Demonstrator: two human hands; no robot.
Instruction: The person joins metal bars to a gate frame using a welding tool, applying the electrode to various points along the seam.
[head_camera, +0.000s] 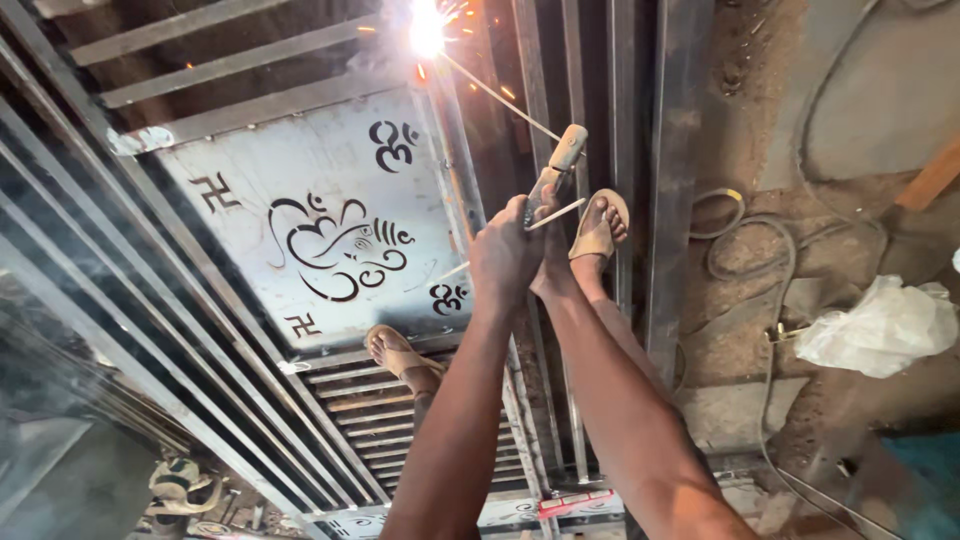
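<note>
Both hands (520, 250) on electrode holder (556, 165)

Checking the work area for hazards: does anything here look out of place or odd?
Yes. The person's feet wear only open sandals, standing on the metal gate frame close to flying sparks. Both hands grip the electrode holder bare. A cable lies in loose loops on the dirt.

I count two of my hands (505, 255) (553, 272) at frame center, two sandalled feet (598, 228) (395, 352), one electrode holder (558, 165), one cut-out metal panel (320, 210) left of center, and one white plastic bag (880, 325) at right.
</note>
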